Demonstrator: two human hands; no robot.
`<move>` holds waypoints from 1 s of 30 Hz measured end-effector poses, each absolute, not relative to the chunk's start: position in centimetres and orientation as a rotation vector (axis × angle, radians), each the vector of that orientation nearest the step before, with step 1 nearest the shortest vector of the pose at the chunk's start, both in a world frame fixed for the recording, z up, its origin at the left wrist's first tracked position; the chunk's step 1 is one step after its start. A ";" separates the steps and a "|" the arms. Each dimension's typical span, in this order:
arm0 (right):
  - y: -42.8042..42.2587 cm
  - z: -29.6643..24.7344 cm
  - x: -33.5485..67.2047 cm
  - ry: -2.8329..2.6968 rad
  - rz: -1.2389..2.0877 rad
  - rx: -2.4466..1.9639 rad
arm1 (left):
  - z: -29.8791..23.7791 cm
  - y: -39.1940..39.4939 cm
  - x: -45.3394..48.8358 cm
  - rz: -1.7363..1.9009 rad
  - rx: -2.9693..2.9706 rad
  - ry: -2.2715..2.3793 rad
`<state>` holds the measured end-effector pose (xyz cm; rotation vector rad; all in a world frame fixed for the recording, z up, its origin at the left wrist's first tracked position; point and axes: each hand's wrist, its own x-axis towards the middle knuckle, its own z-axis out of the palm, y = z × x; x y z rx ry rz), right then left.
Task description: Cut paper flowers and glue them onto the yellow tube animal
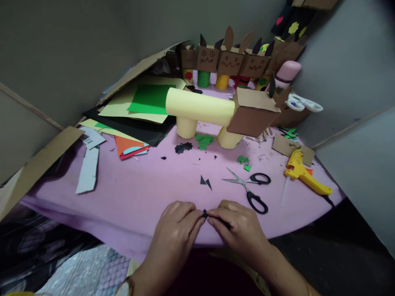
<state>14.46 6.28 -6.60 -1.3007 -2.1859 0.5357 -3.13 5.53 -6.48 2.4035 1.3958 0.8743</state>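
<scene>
Between the fingertips of my left hand (180,224) and my right hand (236,222) is a small piece of black paper (205,213), pinched from both sides near the table's front edge. My fingers cover most of it. Just beyond lie two black paper triangles (206,182). Black-handled scissors (247,181) rest with their blades apart, to the right of the triangles. Farther back stands an animal-like figure of yellow paper tubes (200,106) with a brown cardboard box head (254,113). Black paper flowers (183,148) and green paper cutouts (204,141) lie by its legs.
A yellow glue gun (305,172) lies at the right on cardboard. Coloured paper sheets (151,98) are stacked at the back left. Several cardboard cat-faced figures (231,61) line the back. White scissors (302,102) and a pink bottle (288,70) are at the back right.
</scene>
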 end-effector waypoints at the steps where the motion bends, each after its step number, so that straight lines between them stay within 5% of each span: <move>1: 6.3 -6.6 14.4 -2.180 0.538 -1.306 | -6.5 5.5 -3.1 0.879 2.394 1.400; 30: 6.6 -6.2 13.8 -2.265 0.541 -1.456 | -6.5 5.1 -2.8 0.833 2.251 1.514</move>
